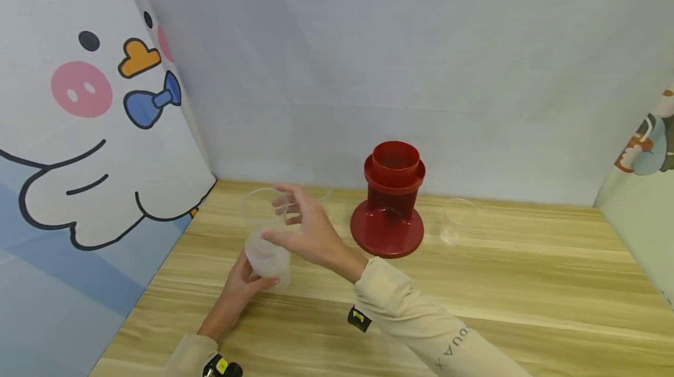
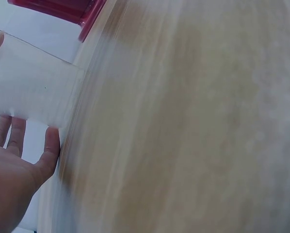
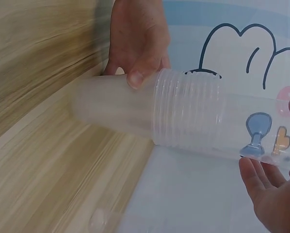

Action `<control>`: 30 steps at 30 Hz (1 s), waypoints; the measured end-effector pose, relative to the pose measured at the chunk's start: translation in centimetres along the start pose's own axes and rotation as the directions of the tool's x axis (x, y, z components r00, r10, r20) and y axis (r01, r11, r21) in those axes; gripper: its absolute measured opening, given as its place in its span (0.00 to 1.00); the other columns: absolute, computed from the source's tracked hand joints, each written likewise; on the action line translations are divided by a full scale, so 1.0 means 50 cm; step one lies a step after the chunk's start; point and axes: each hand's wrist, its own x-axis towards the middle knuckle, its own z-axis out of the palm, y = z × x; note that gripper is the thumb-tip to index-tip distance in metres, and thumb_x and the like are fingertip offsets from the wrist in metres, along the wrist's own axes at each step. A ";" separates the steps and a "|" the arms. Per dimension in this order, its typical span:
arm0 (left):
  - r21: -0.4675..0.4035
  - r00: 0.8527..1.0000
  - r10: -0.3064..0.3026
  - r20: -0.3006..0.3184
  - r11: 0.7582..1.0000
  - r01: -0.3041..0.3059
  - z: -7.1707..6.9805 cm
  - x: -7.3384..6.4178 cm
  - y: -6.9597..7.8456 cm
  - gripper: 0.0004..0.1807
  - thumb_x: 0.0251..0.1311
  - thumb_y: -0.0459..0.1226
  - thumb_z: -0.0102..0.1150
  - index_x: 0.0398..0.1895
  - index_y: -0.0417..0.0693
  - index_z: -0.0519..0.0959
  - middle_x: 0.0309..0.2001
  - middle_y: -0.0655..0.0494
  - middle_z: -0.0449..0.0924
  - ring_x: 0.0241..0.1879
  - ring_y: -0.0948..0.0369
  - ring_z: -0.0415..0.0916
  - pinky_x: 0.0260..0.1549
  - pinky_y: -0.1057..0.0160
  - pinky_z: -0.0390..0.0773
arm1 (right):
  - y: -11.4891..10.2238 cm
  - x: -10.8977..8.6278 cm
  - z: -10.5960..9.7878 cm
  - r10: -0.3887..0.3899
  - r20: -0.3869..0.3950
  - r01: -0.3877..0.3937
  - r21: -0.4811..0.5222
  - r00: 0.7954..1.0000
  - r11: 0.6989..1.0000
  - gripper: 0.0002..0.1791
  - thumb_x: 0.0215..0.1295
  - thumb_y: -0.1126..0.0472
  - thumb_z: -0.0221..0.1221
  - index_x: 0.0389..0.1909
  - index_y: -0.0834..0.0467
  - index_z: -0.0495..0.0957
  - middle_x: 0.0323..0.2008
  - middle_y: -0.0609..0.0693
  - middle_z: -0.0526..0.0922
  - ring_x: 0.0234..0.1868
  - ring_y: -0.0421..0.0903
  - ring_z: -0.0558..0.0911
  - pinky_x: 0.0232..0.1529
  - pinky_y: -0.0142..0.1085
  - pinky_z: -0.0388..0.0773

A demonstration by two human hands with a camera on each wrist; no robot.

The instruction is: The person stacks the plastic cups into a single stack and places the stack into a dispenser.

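Observation:
A stack of clear plastic cups (image 1: 271,263) stands upright on the wooden table at the left. My left hand (image 1: 237,295) grips its lower part, thumb on one side and fingers on the other. Several rims (image 3: 184,109) bunch together midway up in the right wrist view. From the top of the stack rises a single clear cup (image 3: 239,121), its lower end inside the others. My right hand (image 1: 310,230) holds this cup near its mouth between thumb and fingers. The left wrist view shows the left fingertips (image 2: 52,138) against the frosted-looking stack.
A red cylindrical holder (image 1: 387,230) with a wide round base stands right of the hands, near the back wall. To its right is another clear cup (image 1: 458,222). A faint clear cup (image 1: 327,198) shows behind the right hand. A cartoon-printed panel (image 1: 79,160) borders the table's left side.

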 end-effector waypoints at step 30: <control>-0.011 1.000 -0.006 0.005 1.000 0.006 -0.001 0.001 -0.006 0.45 0.50 0.28 0.66 0.70 0.51 0.53 0.63 0.51 0.62 0.58 0.64 0.65 0.50 0.61 0.72 | 0.060 -0.031 0.028 0.034 0.101 -0.018 -0.157 0.994 0.987 0.41 0.51 0.62 0.70 0.66 0.62 0.61 0.56 0.55 0.76 0.57 0.49 0.73 0.51 0.34 0.73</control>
